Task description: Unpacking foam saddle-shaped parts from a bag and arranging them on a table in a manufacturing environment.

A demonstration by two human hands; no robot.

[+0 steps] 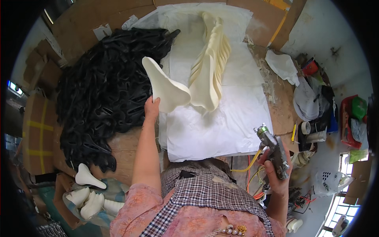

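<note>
My left hand (152,106) grips the edge of a cream foam bicycle saddle pad (167,89), its narrow nose pointing up and away. The pad is lifted over the paper-covered table, beside a long row of similar saddle pads (211,71) stacked against each other on the white paper (213,138). On the right, my right hand (276,166) is wrapped around a dark, stained spray gun (274,152) with a yellow hose (246,168) attached. Whether a finger presses its trigger is hidden. To the left lies a large heap of black saddle shells (106,87).
At the lower left, a carton (65,193) lined with plastic holds several white pads, with one white saddle pad (87,177) above it. Tape rolls (306,127), a yellow cutter (294,131) and a red basket (347,126) are at the right. Cables run below the table's right side.
</note>
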